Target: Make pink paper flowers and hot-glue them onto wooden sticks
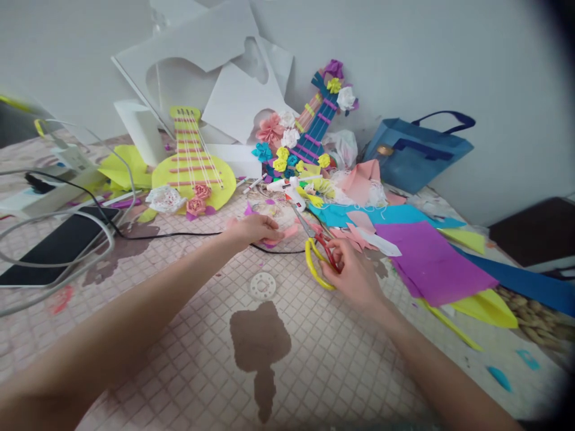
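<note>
My right hand (357, 272) grips a pair of scissors (321, 248) by the red and yellow handles, its blades pointing away toward the glue gun. To the left, my left hand (256, 230) has its fingers closed on a small piece of pink paper (288, 232) that sticks out beside the fingertips. A black cable runs under that hand. Just beyond lie a white glue gun (294, 194) and small purple scraps. Nearer to me, a white plastic disc with holes (263, 287) lies on the patterned tablecloth (193, 347).
A yellow paper guitar (193, 170) and a blue one (314, 129) with paper flowers lean at the back. Purple sheets (435, 260) and a blue bag (411, 152) are on the right. A phone (58, 245), cables and a power strip (40, 194) occupy the left.
</note>
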The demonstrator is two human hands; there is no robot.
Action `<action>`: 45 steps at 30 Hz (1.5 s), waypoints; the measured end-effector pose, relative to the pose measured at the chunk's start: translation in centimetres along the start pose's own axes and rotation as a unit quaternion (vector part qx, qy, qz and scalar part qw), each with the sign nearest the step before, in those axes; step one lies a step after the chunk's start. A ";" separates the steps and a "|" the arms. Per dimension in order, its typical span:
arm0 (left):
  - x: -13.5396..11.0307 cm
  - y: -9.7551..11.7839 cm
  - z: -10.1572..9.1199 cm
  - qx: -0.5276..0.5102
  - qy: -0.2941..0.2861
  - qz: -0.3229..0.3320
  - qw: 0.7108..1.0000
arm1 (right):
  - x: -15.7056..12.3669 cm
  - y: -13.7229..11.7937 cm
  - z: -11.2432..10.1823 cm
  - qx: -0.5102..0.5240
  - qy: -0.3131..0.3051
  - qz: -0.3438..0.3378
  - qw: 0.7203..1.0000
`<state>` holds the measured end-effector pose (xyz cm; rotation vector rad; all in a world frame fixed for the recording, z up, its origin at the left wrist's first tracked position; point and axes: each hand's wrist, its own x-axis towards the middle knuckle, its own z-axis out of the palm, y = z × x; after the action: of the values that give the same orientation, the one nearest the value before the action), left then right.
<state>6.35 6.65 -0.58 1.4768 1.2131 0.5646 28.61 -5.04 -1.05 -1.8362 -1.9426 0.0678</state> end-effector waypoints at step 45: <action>-4.2 0.3 -1.5 0.198 0.008 0.269 0.942 | 0.4 -2.0 -1.3 0.005 -0.008 -0.158 0.987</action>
<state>3.69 3.53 1.23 2.1804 0.9596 0.7198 27.22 -5.27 0.93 -1.5033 -2.2151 -0.0106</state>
